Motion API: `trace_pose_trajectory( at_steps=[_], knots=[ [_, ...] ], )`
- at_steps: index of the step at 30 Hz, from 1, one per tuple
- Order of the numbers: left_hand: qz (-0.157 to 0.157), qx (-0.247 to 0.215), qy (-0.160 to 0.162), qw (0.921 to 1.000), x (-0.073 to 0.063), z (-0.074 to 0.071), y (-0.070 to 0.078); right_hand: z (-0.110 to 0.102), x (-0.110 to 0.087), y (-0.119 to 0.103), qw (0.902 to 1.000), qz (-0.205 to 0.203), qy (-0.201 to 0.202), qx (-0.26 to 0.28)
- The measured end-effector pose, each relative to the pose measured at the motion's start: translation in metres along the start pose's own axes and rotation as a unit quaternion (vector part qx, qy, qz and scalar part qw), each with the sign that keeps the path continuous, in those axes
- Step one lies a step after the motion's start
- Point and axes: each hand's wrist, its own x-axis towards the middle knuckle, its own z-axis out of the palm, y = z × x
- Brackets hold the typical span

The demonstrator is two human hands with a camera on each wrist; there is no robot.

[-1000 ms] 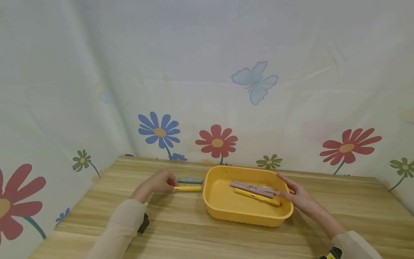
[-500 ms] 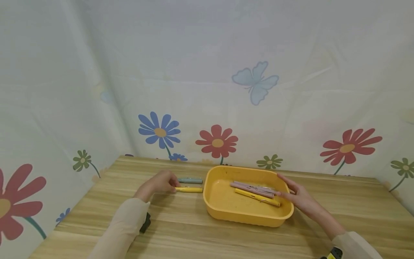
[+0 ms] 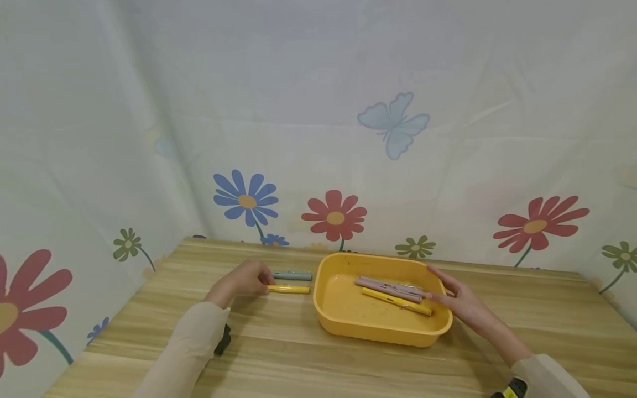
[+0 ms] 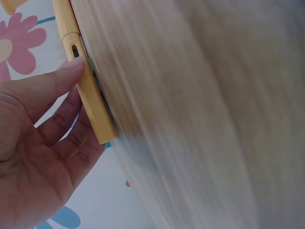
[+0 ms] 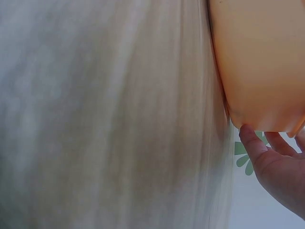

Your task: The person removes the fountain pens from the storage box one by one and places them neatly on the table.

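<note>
My left hand [image 3: 249, 277] pinches a yellow pen [image 3: 291, 289] near its left end. In the left wrist view the thumb presses the barrel by a small slot and the other fingers curl behind it; the pen lies along the tabletop. A grey-green pen [image 3: 293, 275] lies just beyond it, roughly parallel, its left end hidden by the hand. My right hand [image 3: 463, 304] grips the right end of a yellow plastic bin [image 3: 375, 330], thumb over the rim. Inside the bin, two light purple pens [image 3: 380, 287] and another yellow pen [image 3: 398, 302] lie together near the right side.
The bin stands on a wood-grain table [image 3: 278, 359], its left wall close to the right ends of the two loose pens. Behind the table hangs a pale cloth [image 3: 288, 110] printed with flowers and a butterfly. Dark straps or cameras sit at both wrists.
Almost nothing differs. The left hand and its yellow pen have shifted very slightly, while the right hand and the bin keep their place.
</note>
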Motion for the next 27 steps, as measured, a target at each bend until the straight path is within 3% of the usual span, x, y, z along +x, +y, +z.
trace_pose_trajectory(
  at_steps=[10, 17, 27],
  knots=[
    [-0.013, -0.002, 0.008, 0.9999, -0.003, -0.001, 0.002, 0.0, 0.0, 0.003, 0.9998, -0.01, 0.007, -0.017],
    [0.013, -0.01, 0.026, 0.9995, -0.003, -0.005, 0.007, 0.0, 0.0, 0.002, 0.9999, -0.006, 0.002, -0.009],
    [0.041, -0.039, 0.045, 0.9974, 0.0, -0.004, 0.033, 0.0, 0.001, 0.003, 1.0, 0.005, 0.002, 0.001]
  ],
)
